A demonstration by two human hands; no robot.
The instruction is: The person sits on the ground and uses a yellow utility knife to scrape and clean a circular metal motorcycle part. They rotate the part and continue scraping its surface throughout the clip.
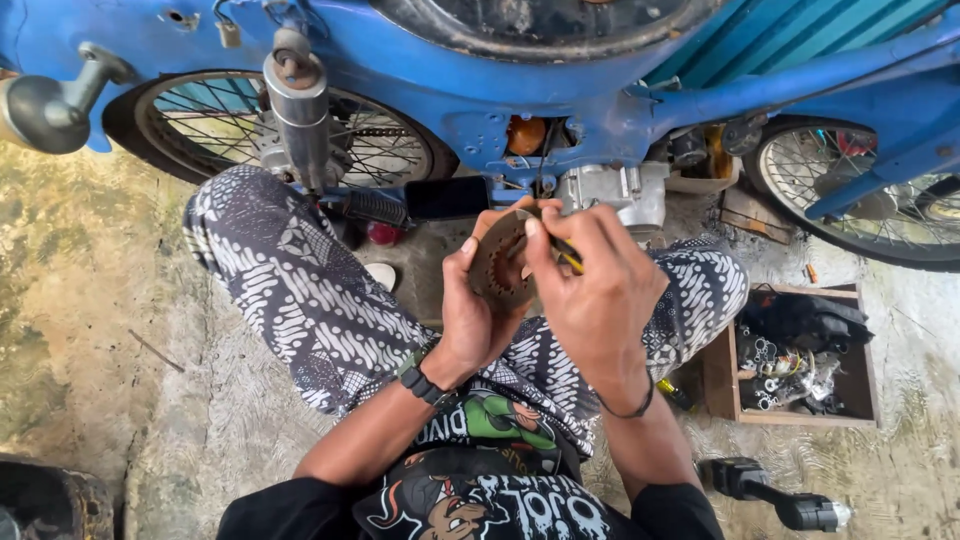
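Note:
I sit on the ground in front of a blue motorcycle [420, 60]. My left hand [475, 315] holds a round brownish toothed disc [500, 262] upright between my knees. My right hand [590, 285] presses on the disc's right edge and grips a thin tool with a yellow handle [568, 258]; its tip is hidden behind the disc. A black band is on my left wrist, a thin black one on my right.
The motorcycle's engine [615, 190] and spoked wheels [215, 125] are just ahead. A wooden box of small metal parts [790, 360] stands at my right. A black part [770, 490] lies on the rough concrete floor at lower right. A silver shock absorber [300, 110] hangs at left.

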